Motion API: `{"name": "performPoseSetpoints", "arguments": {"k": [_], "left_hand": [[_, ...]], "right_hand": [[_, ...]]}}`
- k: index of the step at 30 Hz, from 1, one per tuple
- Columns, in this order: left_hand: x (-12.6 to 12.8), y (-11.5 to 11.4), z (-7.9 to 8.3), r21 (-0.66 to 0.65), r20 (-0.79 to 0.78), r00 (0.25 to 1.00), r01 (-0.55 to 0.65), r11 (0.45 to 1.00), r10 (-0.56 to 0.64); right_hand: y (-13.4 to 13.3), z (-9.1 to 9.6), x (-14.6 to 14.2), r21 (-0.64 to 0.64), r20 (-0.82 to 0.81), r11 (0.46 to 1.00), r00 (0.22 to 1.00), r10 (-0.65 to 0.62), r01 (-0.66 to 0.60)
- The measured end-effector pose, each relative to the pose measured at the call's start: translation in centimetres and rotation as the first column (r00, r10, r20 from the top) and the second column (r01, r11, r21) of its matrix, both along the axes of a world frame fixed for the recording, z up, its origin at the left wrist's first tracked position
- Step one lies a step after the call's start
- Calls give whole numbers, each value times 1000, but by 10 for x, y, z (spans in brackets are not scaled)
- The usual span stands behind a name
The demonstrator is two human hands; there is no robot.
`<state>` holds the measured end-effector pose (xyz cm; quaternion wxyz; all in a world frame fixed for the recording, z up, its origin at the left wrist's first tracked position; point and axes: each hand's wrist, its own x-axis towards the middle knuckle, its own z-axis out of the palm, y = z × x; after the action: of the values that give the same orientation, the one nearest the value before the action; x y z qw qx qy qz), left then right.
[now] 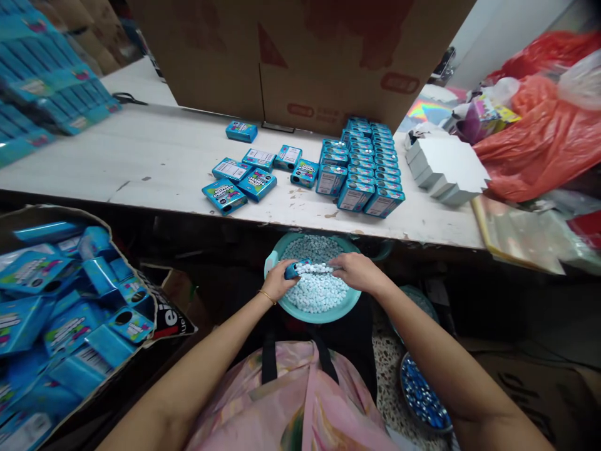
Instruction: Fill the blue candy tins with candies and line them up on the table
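Note:
A turquoise basin point(345, 311) full of small pale blue-white pellets point(317, 294), which look like candies, sits at my lap. My left hand point(278, 282) is closed around a small blue tin point(292, 270) above the basin's left side, its open end facing right. From the right, my right hand point(359, 271) grips a small scoop point(335, 268), largely hidden by my fingers and the pellets. Its heap of white pellets point(319, 267) reaches the tin's mouth.
On the white table point(164, 156) lie several loose blue tins point(225, 196), beside stacked rows of tins point(361, 166). A large carton point(300, 62) stands behind. A sack of tins point(56, 313) is at left; white boxes point(448, 164) and red plastic bags point(521, 150) lie right.

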<state>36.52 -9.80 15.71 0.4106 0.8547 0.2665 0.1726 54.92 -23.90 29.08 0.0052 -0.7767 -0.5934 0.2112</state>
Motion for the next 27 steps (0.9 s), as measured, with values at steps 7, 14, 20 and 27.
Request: {"name": "performPoseSetpoints", "arguments": {"k": [7,14,20,27], "left_hand": [[4,0,-8,25,-6,999,33,999,-33],[-9,11,-6,-33,113,992,-51,998,54],[-21,20,6,-248,115,961,-216,945,250],[-26,24,12,-331,128,954,-217,918,271]], "right_hand": [[23,35,-32,-145,245,986,962,117,-83],[-13,-7,11,-68,219,995,974,-63,79],[-4,-131,-6,-181,-28,944,958,-286,277],[34,-195,-54,-55,-417,930,838,-353,364]]}}
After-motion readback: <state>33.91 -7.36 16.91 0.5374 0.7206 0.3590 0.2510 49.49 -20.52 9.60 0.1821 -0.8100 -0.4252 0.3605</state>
